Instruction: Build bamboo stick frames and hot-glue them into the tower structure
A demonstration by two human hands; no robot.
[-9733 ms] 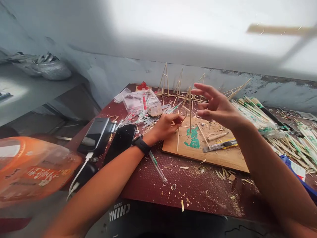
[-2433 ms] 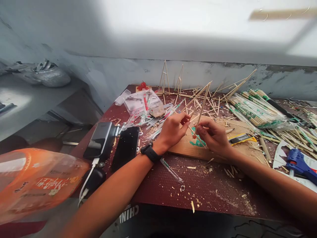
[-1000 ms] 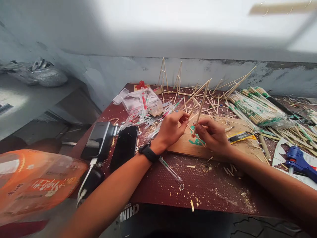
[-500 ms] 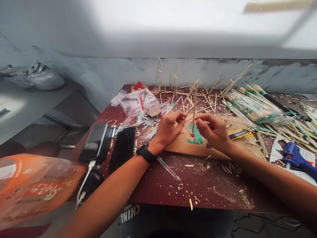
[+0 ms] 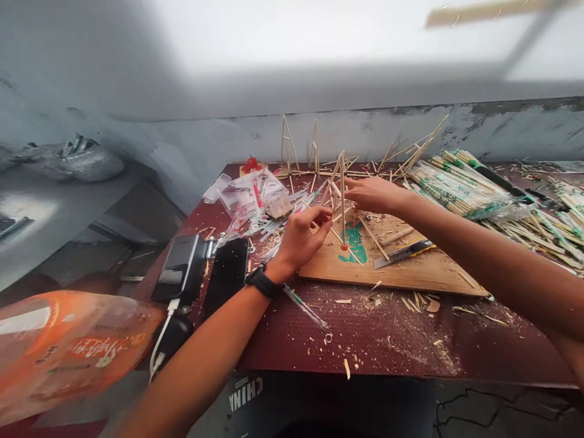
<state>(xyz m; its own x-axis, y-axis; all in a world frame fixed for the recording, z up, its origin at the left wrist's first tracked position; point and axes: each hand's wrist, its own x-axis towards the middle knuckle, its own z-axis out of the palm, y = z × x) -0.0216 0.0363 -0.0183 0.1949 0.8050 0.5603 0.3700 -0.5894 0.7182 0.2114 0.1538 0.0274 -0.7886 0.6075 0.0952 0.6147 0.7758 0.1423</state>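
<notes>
A small frame of thin wooden sticks stands on the wooden board, two long sticks meeting at its top and an orange blob at its lower joint. My left hand, with a black watch on the wrist, is closed in a pinch on a slanting stick at the frame's left side. Stretched over the board, my right hand has its fingers extended toward the frame's far side. Its fingertips are partly hidden behind the upright stick; contact there is unclear. A utility knife with its blade out lies on the board.
Standing stick frames line the back near the wall. Bundled sticks in plastic lie at right. A clear plastic box, a phone and a black power bank are at left. Wood shavings litter the table.
My right hand has moved away from the frame's near lower part to its far side, uncovering the knife. My left hand keeps its pinch. The camera view has shifted slightly.
</notes>
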